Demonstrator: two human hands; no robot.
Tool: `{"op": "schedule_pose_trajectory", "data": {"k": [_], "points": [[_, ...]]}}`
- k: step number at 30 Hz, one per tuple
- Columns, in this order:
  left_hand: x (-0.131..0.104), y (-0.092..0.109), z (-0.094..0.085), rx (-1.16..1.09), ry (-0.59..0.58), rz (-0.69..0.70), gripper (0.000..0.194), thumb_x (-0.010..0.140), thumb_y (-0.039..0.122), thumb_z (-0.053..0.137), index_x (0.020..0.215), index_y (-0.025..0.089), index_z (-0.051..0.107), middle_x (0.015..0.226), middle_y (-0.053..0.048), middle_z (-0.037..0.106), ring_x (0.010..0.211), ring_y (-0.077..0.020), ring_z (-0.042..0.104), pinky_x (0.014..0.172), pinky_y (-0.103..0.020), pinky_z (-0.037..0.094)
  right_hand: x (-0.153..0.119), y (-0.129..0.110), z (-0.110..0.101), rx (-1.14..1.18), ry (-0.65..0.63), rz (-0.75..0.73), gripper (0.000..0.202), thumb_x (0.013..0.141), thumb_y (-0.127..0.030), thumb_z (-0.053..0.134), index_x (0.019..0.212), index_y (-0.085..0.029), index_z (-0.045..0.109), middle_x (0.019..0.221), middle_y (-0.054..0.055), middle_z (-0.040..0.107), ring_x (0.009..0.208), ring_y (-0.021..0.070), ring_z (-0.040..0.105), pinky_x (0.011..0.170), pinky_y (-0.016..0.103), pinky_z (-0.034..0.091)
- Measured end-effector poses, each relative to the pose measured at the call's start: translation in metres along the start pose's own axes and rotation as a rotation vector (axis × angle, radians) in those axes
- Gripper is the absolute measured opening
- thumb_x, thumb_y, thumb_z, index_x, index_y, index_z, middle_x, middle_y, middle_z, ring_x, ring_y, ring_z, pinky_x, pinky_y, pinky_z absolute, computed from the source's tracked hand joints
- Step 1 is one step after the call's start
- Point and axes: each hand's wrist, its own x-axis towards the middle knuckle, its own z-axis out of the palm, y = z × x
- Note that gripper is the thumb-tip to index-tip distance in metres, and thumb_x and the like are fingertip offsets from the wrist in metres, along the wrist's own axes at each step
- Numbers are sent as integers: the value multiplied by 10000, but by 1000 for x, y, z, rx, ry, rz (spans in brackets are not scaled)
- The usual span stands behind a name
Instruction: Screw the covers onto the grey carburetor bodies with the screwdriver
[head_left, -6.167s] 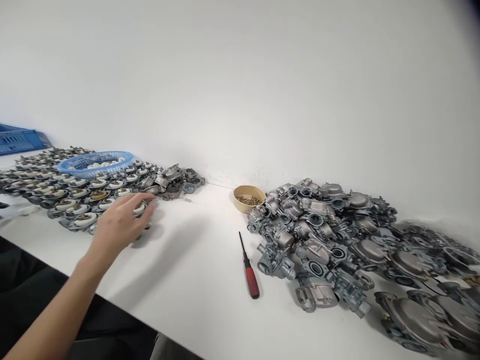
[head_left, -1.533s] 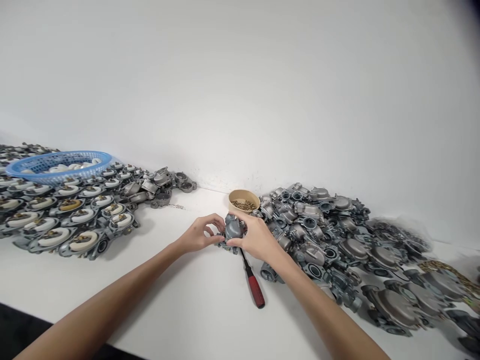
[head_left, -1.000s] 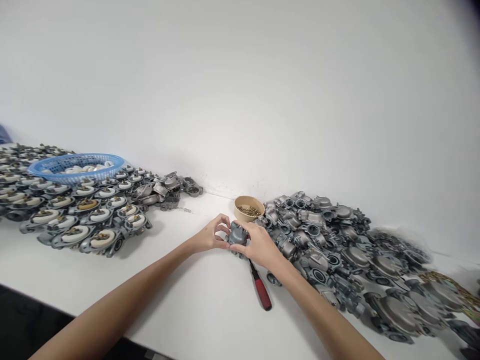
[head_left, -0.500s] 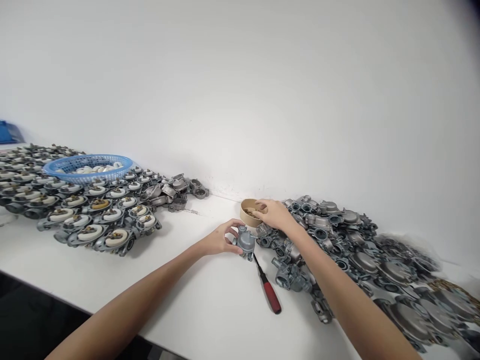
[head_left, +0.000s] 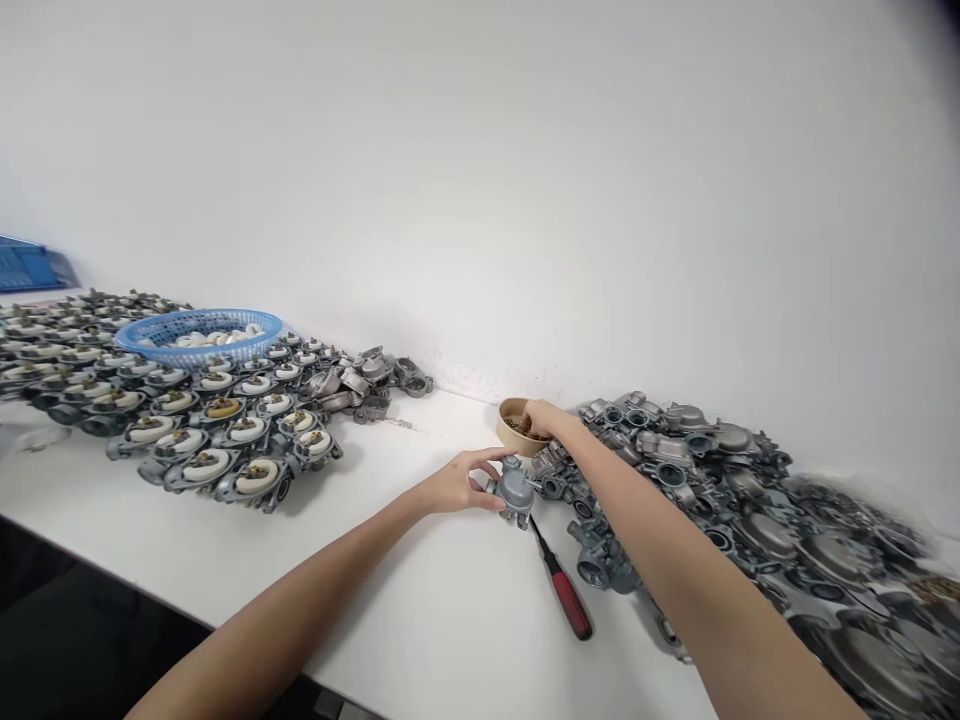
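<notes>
A small grey metal carburetor (head_left: 516,487) is gripped between the thumb and fingers of my left hand (head_left: 463,484), just above the white table. My right hand (head_left: 546,420) reaches into a round tan bowl (head_left: 516,441) of small brass-coloured parts; its fingertips are hidden inside, so what they hold cannot be seen. Below the carburetor, a screwdriver with a red and black handle (head_left: 570,604) lies on the table, its shaft pointing up towards my left hand.
Many grey carburetors (head_left: 675,475) are heaped along the right side. On the left stand rows of open ones with white floats (head_left: 206,463), with a blue basket (head_left: 199,350) of white floats among them. Loose metal bowls (head_left: 360,380) lie near the wall. A blue crate (head_left: 26,267) is at the far left.
My right hand has lowered its fingers into the tan bowl. The whole view has shifted slightly, while my left hand keeps its hold on the carburetor.
</notes>
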Motion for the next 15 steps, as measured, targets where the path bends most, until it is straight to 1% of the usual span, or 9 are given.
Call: {"op": "schedule_pose_trajectory", "data": {"k": [3, 6, 10, 15], "points": [[-1, 1, 2, -11, -14, -1, 853, 732, 290, 888, 1504, 313, 527, 1193, -93, 665, 1042, -243, 631, 785, -338, 580, 2, 2, 2, -12, -59, 24, 293, 1006, -372, 636, 1203, -155, 657, 1237, 90, 649, 1066, 227, 660, 914, 388, 591], [-1, 1, 4, -29, -30, -6, 856, 729, 273, 889, 1505, 304, 530, 1149, -87, 678, 1013, -235, 636, 803, -352, 587, 4, 2, 3, -27, -75, 38, 283, 1010, -368, 630, 1205, -165, 656, 1249, 97, 645, 1080, 222, 656, 928, 388, 585], [0, 1, 6, -37, -41, 13, 831, 737, 264, 881, 1494, 318, 543, 1228, -91, 658, 1008, -222, 628, 804, -342, 592, 8, 0, 5, -40, -63, 57, 278, 1012, -364, 630, 1210, -171, 654, 1258, 104, 640, 1088, 218, 653, 936, 387, 582], [0, 1, 5, -31, -39, 9, 837, 735, 259, 882, 1497, 314, 541, 1230, -94, 662, 991, -220, 633, 798, -342, 589, 10, -1, 8, -40, -19, 61, 301, 1004, -363, 643, 1226, -161, 645, 1261, 109, 637, 1101, 226, 651, 944, 399, 579]]}}
